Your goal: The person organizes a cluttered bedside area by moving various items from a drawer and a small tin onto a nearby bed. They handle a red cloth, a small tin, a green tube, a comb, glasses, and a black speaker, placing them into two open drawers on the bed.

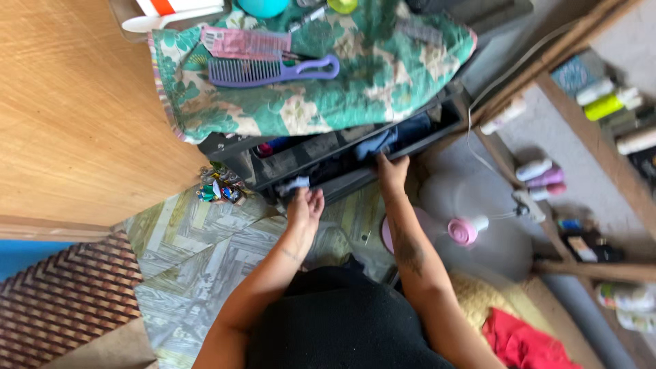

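Note:
A dark plastic drawer [437, 128] stands pulled out from a small drawer unit, with blue folded clothes [389, 140] inside. My left hand [305, 206] rests on the drawer's front edge at the left, fingers curled over it beside a small pale cloth [295, 183]. My right hand [392, 171] grips the front edge further right, fingertips reaching into the drawer. The unit's top is covered by a green floral cloth [355, 75] carrying a purple comb [270, 70] and a pink comb [244, 42].
A wooden cabinet side [75, 116] fills the left. A white fan with a pink hub [465, 231] lies at the right on the floor. Wooden shelves [588, 137] at the right hold bottles. A woven mat [61, 301] and red cloth [523, 342] lie on the floor.

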